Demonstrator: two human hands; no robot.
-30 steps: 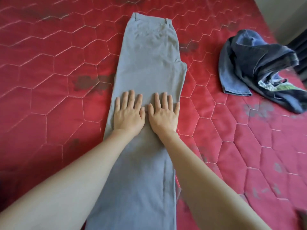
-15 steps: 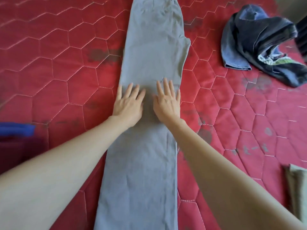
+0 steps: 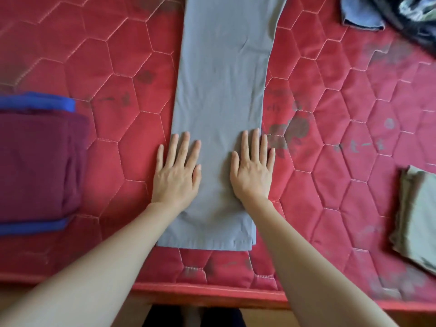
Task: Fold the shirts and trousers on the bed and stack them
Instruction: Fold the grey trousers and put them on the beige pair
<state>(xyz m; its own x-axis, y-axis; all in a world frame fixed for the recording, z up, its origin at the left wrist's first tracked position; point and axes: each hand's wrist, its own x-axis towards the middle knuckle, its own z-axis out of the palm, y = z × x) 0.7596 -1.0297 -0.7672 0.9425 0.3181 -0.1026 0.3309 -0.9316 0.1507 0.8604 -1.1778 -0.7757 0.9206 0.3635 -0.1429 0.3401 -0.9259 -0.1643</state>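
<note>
Grey trousers (image 3: 221,86), folded lengthwise leg on leg, lie flat down the middle of the red quilted bed (image 3: 354,138), hems toward me. My left hand (image 3: 177,175) presses flat on their left edge near the hems, fingers straight, partly on the mattress. My right hand (image 3: 253,171) lies flat on their right edge at the same height. A stack of folded maroon and blue garments (image 3: 37,161) sits at the left. A folded olive garment (image 3: 415,218) lies at the right edge.
A crumpled heap of dark blue denim clothes (image 3: 387,13) lies at the top right. The bed's near edge (image 3: 212,293) runs across the bottom, with floor and dark feet below it.
Both hands slid down the trousers toward the hems and spread apart to the two edges. The view tilted down, bringing the left stack, the olive garment and the bed edge into sight.
</note>
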